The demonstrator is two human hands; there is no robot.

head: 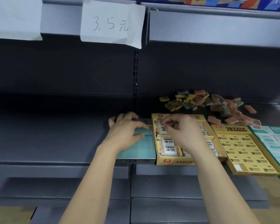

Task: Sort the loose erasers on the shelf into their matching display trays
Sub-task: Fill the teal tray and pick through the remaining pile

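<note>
Teal tray (136, 149) at shelf (55, 135) front edge was gripped by L hand (124, 126), fingers curled, wrapped eraser (159, 126) in yellow tray (173, 161) back-left was pinched by R hand (179, 128), loose erasers (200, 101) were piled back-right.

The shelf (55, 126) is dark grey. The teal tray (141, 149) shows paler squares. The yellow tray (168, 160), red-logoed, holds white erasers (169, 150) printed in black. The second yellow tray (242, 147) repeats black "2B" lettering. The loose erasers (200, 101) are yellow, pink and grey.
</note>
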